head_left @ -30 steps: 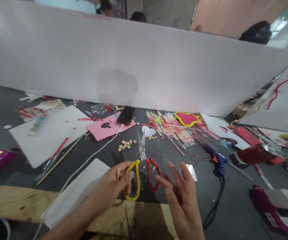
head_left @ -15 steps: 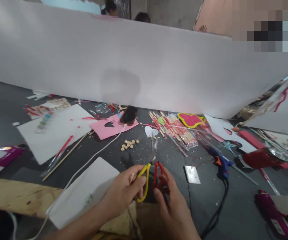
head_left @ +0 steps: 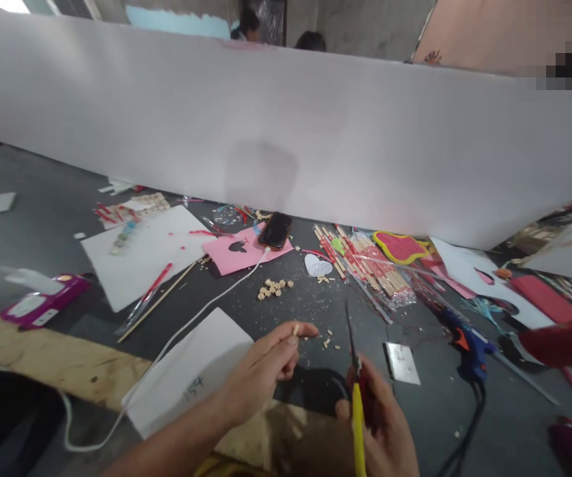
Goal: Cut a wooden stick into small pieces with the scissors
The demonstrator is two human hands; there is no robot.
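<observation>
My left hand (head_left: 260,371) is closed over the dark table, pinching a short wooden stick (head_left: 295,330) between thumb and forefinger. In my right hand (head_left: 385,417) is a pair of scissors (head_left: 358,417) with a yellow handle showing, its blades pointing away from me. Cut bits of stick (head_left: 329,341) lie scattered between the hands. Beyond them sits a small pile of pale wooden pieces (head_left: 273,288). A white heart-shaped paper cutout (head_left: 318,265) rests further back, with more bits beside it. A folded white sheet (head_left: 196,364) lies under my left forearm.
Red-and-natural sticks (head_left: 365,258) lie at the back, near a pink-and-yellow shape (head_left: 400,246). A phone (head_left: 276,230) rests on pink paper (head_left: 223,252), its white cable crossing the table. To the right are a blue glue gun (head_left: 472,348) and metal plate (head_left: 403,362). A white board (head_left: 266,112) stands behind.
My right hand has moved right and turned the scissors; they are out of my left hand's grip. My left hand now shows the stick pinched at its fingertips. Bits on the table have come into view.
</observation>
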